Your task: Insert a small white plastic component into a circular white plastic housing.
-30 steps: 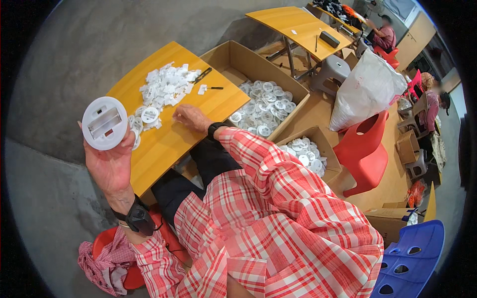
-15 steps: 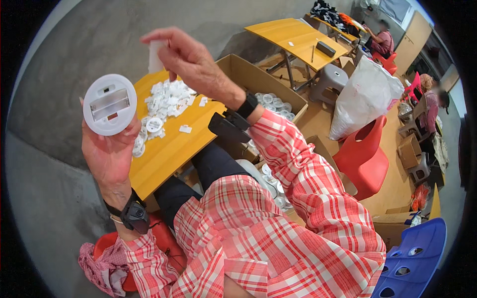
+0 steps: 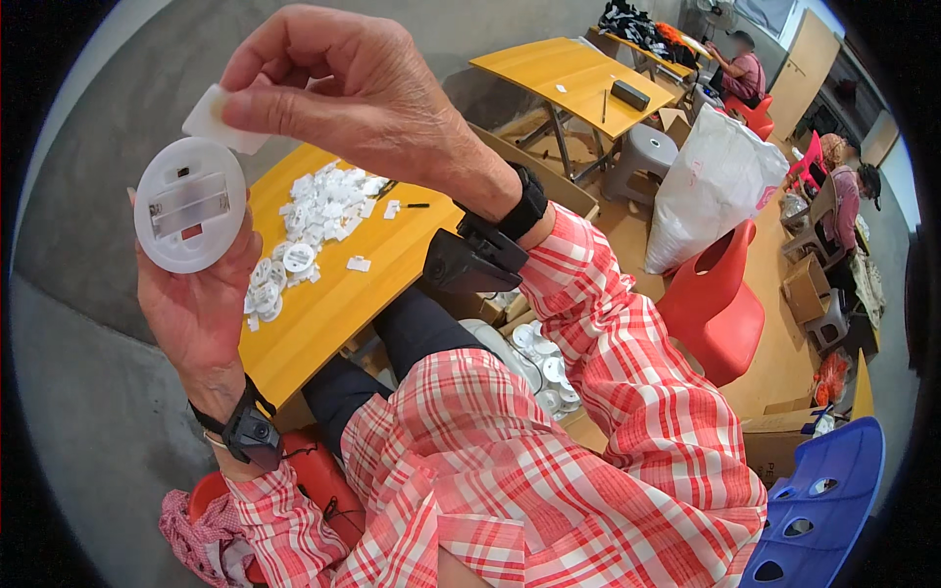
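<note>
My left hand grips a round white plastic battery housing from behind, its open rectangular battery compartment facing me. Pinched between the thumb and fingers of my right hand is a small white plastic cover, just above the housing's upper edge. Whether the two parts touch, I cannot tell. Below and beyond my hands, a pile of small white covers lies on the yellow table, with several round white housings at its near side.
A cardboard box stands behind my right forearm. More round white parts sit beside my legs. To the right are a red chair, a large white sack and a grey stool. Two people sit farther back.
My right hand has come closer and its cover now sits near the top of the housing. The housing has shifted slightly left and turned a little.
</note>
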`<move>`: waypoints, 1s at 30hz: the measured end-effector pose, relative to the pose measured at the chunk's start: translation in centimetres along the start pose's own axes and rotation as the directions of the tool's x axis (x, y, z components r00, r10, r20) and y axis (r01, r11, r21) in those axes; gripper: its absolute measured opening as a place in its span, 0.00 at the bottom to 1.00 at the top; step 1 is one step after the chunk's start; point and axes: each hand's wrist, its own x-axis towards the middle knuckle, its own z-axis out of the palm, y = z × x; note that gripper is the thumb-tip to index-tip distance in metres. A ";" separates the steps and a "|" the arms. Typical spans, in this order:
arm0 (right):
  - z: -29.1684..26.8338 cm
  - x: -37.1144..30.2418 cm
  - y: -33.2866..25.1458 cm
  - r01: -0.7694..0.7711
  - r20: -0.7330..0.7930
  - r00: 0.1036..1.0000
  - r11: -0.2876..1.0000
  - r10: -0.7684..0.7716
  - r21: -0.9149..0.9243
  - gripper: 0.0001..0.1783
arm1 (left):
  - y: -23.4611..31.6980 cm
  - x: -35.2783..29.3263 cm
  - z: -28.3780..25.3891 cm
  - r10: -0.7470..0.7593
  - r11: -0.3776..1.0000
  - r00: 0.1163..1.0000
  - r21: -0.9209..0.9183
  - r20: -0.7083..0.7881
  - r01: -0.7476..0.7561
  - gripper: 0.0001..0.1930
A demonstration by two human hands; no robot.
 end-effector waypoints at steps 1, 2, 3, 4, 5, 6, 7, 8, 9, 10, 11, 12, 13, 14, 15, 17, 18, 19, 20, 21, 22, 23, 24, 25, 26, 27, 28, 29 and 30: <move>0.1 -0.2 0.0 -0.033 0.027 0.999 0.999 0.033 0.005 0.10 | -0.2 0.1 -0.3 -0.011 1.000 0.999 -0.021 0.035 0.012 0.23; 0.2 -0.4 0.0 -0.066 0.053 0.996 0.998 0.065 0.009 0.08 | -0.5 0.1 -0.5 -0.013 1.000 0.999 -0.023 0.034 0.014 0.23; 0.2 -0.5 0.1 -0.071 0.048 0.996 0.997 0.071 0.008 0.08 | -0.6 0.2 -0.6 0.004 1.000 1.000 -0.010 -0.021 -0.004 0.23; 0.2 -0.6 0.2 -0.040 0.085 0.995 0.999 0.042 -0.017 0.09 | -0.8 0.3 -0.8 0.021 1.000 0.997 0.005 -0.074 -0.021 0.23; 0.1 -0.6 0.2 -0.009 0.123 0.992 0.999 0.014 -0.042 0.09 | -1.0 0.5 -1.0 0.012 1.000 0.997 0.003 -0.074 -0.012 0.23; 0.4 -0.4 0.4 -0.006 0.122 0.993 0.999 0.011 -0.036 0.09 | -0.9 0.6 -1.2 -0.005 1.000 0.999 0.007 -0.046 0.005 0.23; 0.6 -0.2 0.5 0.011 0.153 0.988 1.000 -0.008 -0.021 0.09 | -0.8 0.7 -1.4 -0.023 1.000 1.000 0.011 -0.018 0.023 0.23; 0.8 0.0 0.4 0.029 0.183 0.983 1.000 -0.028 -0.006 0.09 | -0.6 0.8 -1.5 -0.021 1.000 1.000 0.017 -0.019 0.021 0.23; 0.9 0.2 0.0 0.030 0.179 0.983 1.000 -0.029 -0.003 0.09 | -0.4 1.1 -1.6 -0.047 0.998 0.995 -0.031 0.085 0.050 0.22; 0.8 0.4 -0.8 0.036 0.155 0.988 0.998 -0.028 -0.047 0.08 | -0.2 1.2 -1.6 -0.067 0.994 0.980 -0.074 0.188 0.082 0.21; 0.9 0.5 -1.2 0.041 0.130 0.991 0.995 -0.029 -0.090 0.06 | -0.1 1.2 -1.4 -0.068 0.994 0.980 -0.069 0.187 0.082 0.21; 0.7 0.3 -1.0 0.044 0.125 0.992 0.994 -0.032 -0.096 0.06 | -0.5 1.3 -1.4 -0.076 0.992 0.975 -0.078 0.209 0.094 0.21; 0.6 0.0 -0.7 0.051 0.122 0.992 0.995 -0.040 -0.089 0.07 | -0.9 1.4 -1.2 -0.083 0.991 0.969 -0.087 0.232 0.106 0.20; 0.4 -0.2 -0.5 0.059 0.119 0.992 0.995 -0.049 -0.082 0.07 | -1.4 1.4 -1.0 -0.086 0.990 0.967 -0.085 0.238 0.109 0.20; 0.4 -0.1 -0.5 0.062 0.115 0.992 0.995 -0.052 -0.083 0.07 | -1.7 1.2 -0.6 -0.074 0.992 0.982 -0.087 0.175 0.091 0.20; 0.3 -0.1 -0.5 0.056 0.144 0.989 0.988 -0.035 -0.144 0.09 | -2.1 1.0 -0.2 -0.065 0.994 0.991 -0.085 0.113 0.075 0.20; 0.4 0.1 -0.7 0.060 0.142 0.989 0.988 -0.039 -0.145 0.09 | -2.2 1.0 0.0 -0.060 0.992 0.993 -0.109 0.106 0.071 0.20; 0.6 0.3 -0.8 0.022 0.145 0.989 0.986 0.002 -0.166 0.09 | -2.2 0.9 0.0 -0.055 0.989 0.994 -0.133 0.098 0.068 0.20; 0.7 0.4 -0.8 -0.017 0.147 0.988 0.982 0.045 -0.187 0.10 | -2.2 1.0 -0.1 -0.055 0.989 0.993 -0.132 0.101 0.068 0.20; 0.8 0.3 -0.7 -0.016 0.149 0.988 0.983 0.044 -0.185 0.10 | -2.4 1.1 -0.4 -0.057 0.985 0.987 -0.155 0.153 0.081 0.20; 0.8 0.3 -0.5 -0.010 0.146 0.989 0.979 0.040 -0.202 0.10 | -2.4 1.1 -0.7 -0.057 0.980 0.977 -0.178 0.204 0.094 0.20; 0.8 0.3 -0.3 -0.004 0.143 0.989 0.976 0.036 -0.219 0.10 | -2.5 1.1 -0.9 -0.054 0.980 0.978 -0.180 0.201 0.091 0.20; 0.7 0.3 -0.3 -0.010 0.143 0.989 0.976 0.042 -0.219 0.10 | -2.5 1.1 -1.0 -0.057 0.980 0.985 -0.179 0.163 0.086 0.19; 0.5 0.3 -0.4 -0.012 0.171 0.984 0.976 0.050 -0.216 0.10 | -2.5 1.1 -1.2 -0.060 0.981 0.990 -0.178 0.125 0.082 0.19; 0.5 0.3 -0.4 -0.015 0.199 0.978 0.977 0.058 -0.213 0.10 | -2.4 1.1 -1.4 -0.062 0.980 0.991 -0.183 0.121 0.084 0.19; 0.5 0.3 -0.2 -0.021 0.200 0.978 0.977 0.065 -0.214 0.10 | -2.4 1.0 -1.6 -0.062 0.980 0.989 -0.180 0.133 0.086 0.19; 0.7 0.4 0.1 0.003 0.183 0.983 0.978 0.036 -0.208 0.10 | -2.3 1.0 -1.8 -0.062 0.980 0.987 -0.176 0.145 0.088 0.19; 0.8 0.4 0.3 0.026 0.165 0.986 0.979 0.007 -0.203 0.10 | -2.4 0.9 -2.1 -0.065 0.979 0.988 -0.182 0.143 0.090 0.19; 0.8 0.4 0.3 0.025 0.166 0.986 0.978 0.010 -0.208 0.10 | -2.5 1.0 -2.6 -0.066 0.982 0.992 -0.171 0.106 0.083 0.19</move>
